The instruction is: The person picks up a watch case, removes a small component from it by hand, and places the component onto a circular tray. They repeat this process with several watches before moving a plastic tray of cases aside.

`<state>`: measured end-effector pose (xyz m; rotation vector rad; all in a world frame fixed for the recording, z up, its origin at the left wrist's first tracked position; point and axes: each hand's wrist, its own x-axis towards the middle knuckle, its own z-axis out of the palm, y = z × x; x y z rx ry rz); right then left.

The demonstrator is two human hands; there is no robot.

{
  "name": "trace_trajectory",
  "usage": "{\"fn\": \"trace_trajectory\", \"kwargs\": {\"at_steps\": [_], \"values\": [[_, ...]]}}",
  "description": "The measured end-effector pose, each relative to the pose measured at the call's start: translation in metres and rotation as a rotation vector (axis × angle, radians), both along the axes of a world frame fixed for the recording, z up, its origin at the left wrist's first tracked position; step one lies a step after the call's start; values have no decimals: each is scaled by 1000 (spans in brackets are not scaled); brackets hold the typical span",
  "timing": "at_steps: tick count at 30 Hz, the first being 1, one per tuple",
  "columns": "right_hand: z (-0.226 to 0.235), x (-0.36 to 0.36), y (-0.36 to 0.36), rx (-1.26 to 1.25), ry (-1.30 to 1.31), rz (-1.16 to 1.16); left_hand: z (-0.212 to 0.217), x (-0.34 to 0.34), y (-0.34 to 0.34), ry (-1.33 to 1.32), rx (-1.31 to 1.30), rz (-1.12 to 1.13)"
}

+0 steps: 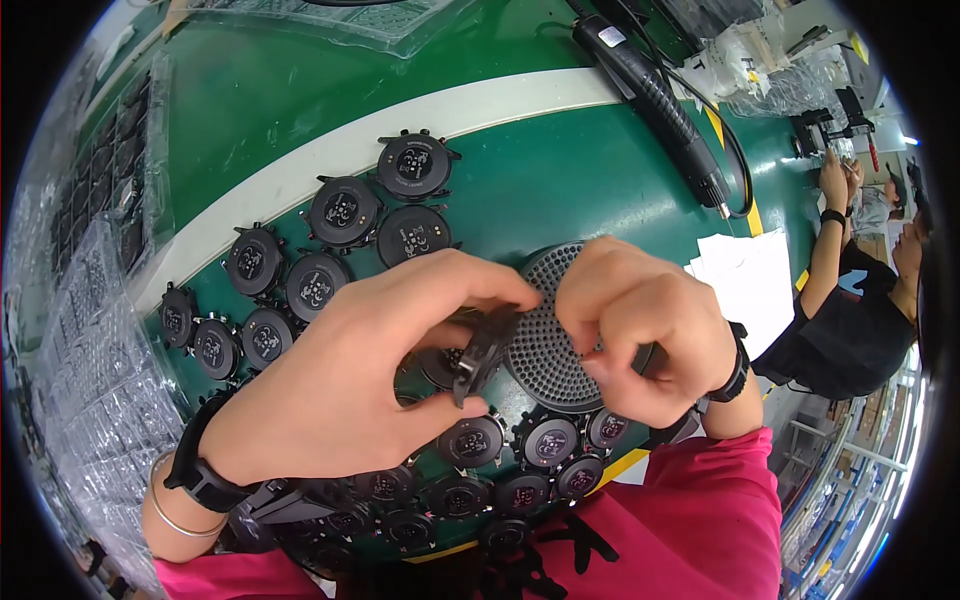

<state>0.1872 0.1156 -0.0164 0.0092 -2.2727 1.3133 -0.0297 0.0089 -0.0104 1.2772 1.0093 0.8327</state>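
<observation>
My left hand (350, 360) grips a black watch case (486, 352) between thumb and fingers, tilted up on its edge. Close to its right, my right hand (650, 325) is closed, thumb and fingers pinched together; whatever it may hold is too small or hidden to make out. Beneath the right hand lies a round grey plate (550, 365) full of small holes, partly covered by the fingers. Several round black watch cases (415, 165) lie back side up in rows beyond my left hand. More watch cases (472, 440) lie between my forearms and near my body.
A black electric screwdriver (660, 120) with a cable lies at the back right. White paper sheets (745, 290) are right of my right hand. Clear plastic trays (90, 400) line the left side. Another person (850, 320) works at the far right near a black clamp-like fixture (835, 125).
</observation>
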Motion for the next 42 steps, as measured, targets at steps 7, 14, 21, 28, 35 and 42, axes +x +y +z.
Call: {"fn": "trace_trajectory", "kwargs": {"at_steps": [7,14,21,28,35,42], "values": [[-4,0,7,211,-172,-29,5,-2,1,576,334,-146],[-7,-2,5,269,-250,-59,8,-9,-4,756,380,-136],[-6,-5,9,352,-252,-50,-1,-9,1,924,437,176],[-7,-6,7,357,-217,-59,-11,-10,4,1108,610,264],[-10,-9,3,373,-61,-162,-9,-7,2,1015,706,304],[-14,-10,-12,259,83,-280,-5,4,-2,527,737,278]]}}
